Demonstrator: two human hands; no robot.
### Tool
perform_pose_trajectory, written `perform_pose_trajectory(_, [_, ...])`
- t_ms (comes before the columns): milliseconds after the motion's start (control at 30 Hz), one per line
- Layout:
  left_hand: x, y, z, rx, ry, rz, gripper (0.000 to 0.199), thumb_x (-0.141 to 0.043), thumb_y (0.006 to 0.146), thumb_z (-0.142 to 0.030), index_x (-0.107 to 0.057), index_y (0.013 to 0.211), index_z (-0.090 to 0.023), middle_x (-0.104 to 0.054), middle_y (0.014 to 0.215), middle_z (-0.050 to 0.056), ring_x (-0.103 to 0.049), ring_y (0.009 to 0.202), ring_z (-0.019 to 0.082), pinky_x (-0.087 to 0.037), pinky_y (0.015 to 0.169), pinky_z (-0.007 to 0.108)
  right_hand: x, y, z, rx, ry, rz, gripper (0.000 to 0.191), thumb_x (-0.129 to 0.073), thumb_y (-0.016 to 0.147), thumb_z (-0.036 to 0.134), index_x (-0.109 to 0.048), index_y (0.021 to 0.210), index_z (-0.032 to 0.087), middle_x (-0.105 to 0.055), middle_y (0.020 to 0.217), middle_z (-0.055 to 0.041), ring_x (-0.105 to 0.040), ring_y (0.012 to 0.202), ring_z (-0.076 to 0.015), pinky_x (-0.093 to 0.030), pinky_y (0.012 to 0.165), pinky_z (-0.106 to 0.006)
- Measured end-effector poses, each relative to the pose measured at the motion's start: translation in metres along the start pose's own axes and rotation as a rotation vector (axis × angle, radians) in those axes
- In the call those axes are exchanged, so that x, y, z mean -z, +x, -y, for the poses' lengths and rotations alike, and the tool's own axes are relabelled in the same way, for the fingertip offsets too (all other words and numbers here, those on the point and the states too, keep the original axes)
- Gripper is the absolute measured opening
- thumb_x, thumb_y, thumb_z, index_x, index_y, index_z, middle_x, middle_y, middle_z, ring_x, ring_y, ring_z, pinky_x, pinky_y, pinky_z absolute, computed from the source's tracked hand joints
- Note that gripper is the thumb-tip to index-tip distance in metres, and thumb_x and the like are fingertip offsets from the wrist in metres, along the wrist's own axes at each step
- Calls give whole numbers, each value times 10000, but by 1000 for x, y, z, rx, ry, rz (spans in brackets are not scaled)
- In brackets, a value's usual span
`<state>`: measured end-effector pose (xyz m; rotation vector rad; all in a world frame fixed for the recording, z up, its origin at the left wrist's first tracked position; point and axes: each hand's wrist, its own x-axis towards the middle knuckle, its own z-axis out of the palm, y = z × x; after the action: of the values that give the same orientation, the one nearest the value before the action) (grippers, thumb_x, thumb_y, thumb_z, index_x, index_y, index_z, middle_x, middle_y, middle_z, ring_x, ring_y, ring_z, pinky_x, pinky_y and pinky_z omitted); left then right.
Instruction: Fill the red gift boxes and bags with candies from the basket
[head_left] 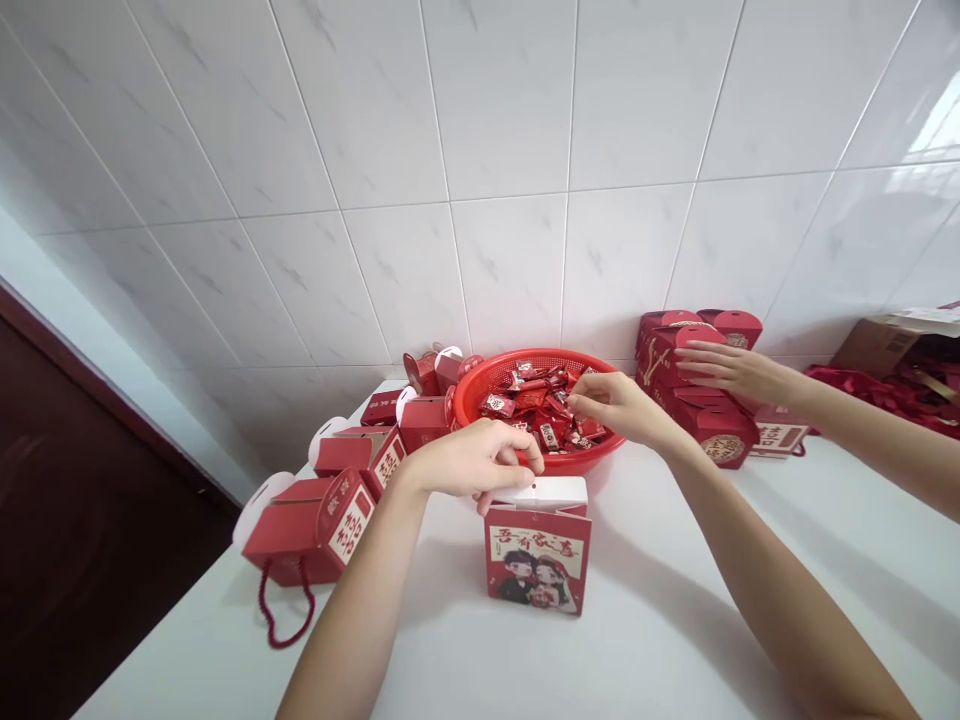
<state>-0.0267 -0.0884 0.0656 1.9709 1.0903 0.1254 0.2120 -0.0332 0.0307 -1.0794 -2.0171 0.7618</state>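
A red candy box (536, 560) with a cartoon couple on its front and a white top flap stands upright on the white table. My left hand (491, 460) is closed on the top left of this box, fingers curled at the flap. Behind it sits a red plastic basket (540, 465) heaped with red-wrapped candies (551, 435). Over the basket's right side reaches my right hand (619, 405), thumb and forefinger slightly apart beside the candies. No candy shows between those fingers, though the fingertips are partly hidden.
Several red gift boxes (300, 520) lie to the left, one with a rope handle (289, 635). At the right, another person's hand (739, 375) touches stacked red boxes (709, 425). A cardboard box (874, 350) stands farther right. Behind everything rises a tiled wall (510, 270).
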Motion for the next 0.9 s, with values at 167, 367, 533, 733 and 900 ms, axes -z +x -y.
perform_pose_trajectory(167, [3,-8,-5,-4,-11,-92,364,-632,856,-412,-684,1146,-199,-727,896,28,-477,391,47,-398,396,182,-16,19,-33,-34,-196,-3,173,-561,828,268,-577,678,182,-657,710,-20,-585,686,-158,-414,660,-265])
perform_pose_trajectory(367, [14,3,15,-106,-41,-400,390,-555,907,-447,-690,1127,-155,-747,941,72,-507,506,82,-416,459,199,-25,25,-42,-100,-202,131,68,-604,802,194,-662,778,168,-718,800,-37,-648,752,-180,-457,699,-270])
perform_pose_trajectory(533, [19,58,35,-46,218,-234,291,-565,859,-275,-737,1066,-164,-753,1067,61,-673,957,190,-494,866,262,-24,25,-43,-155,-267,228,98,-599,790,148,-695,785,170,-717,803,-46,-653,795,-205,-446,696,-274])
perform_pose_trajectory(733, [15,113,34,181,462,227,457,-612,758,-245,-703,1205,-271,-703,1247,20,-663,1056,242,-501,826,282,-25,26,-44,-167,-326,378,213,-598,815,186,-743,971,198,-735,946,-58,-656,870,-219,-450,713,-272])
perform_pose_trajectory(900, [5,127,37,147,564,199,443,-619,750,-278,-719,1180,-244,-730,1167,69,-681,973,273,-513,773,318,-26,28,-45,-127,-335,483,271,-582,837,210,-734,1061,211,-732,1062,-66,-656,945,-241,-460,786,-297])
